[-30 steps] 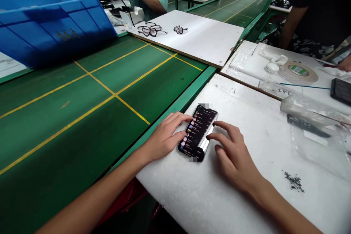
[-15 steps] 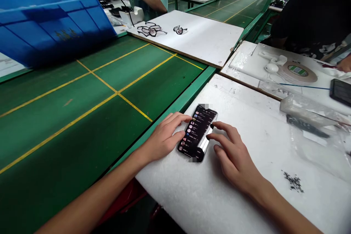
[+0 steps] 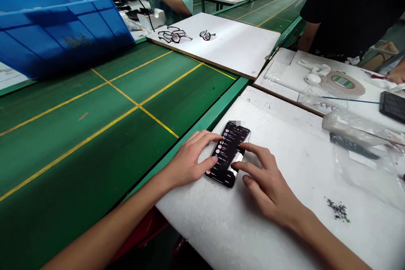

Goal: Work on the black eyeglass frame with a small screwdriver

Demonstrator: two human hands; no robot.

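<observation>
A smartphone (image 3: 226, 152) lies face up on the white foam-topped table (image 3: 202, 223), its dark screen showing a list with small round pictures. My left hand (image 3: 191, 158) rests at the phone's left edge, thumb and forefinger apart, their tips over the screen's edge. From the other side my right hand (image 3: 265, 177) reaches in with spread fingers. Two of its fingertips are over the right part of the screen; whether they touch the glass I cannot tell. Neither hand grips the phone. To the right of my right hand lies a small scatter of tiny black pieces (image 3: 338, 209).
Left runs a green conveyor belt (image 3: 123, 143) with yellow lines and a blue crate (image 3: 63, 29). A white board (image 3: 234, 42) ahead bears eyeglasses (image 3: 174, 35). At right are plastic bags (image 3: 363, 143), a tape roll (image 3: 343, 83) and a black device (image 3: 392, 105). Two people work nearby.
My right fingertips have moved left and slightly down over the screen. My left thumb has shifted right onto the screen. The person in black at right has moved; the list has scrolled slightly.
</observation>
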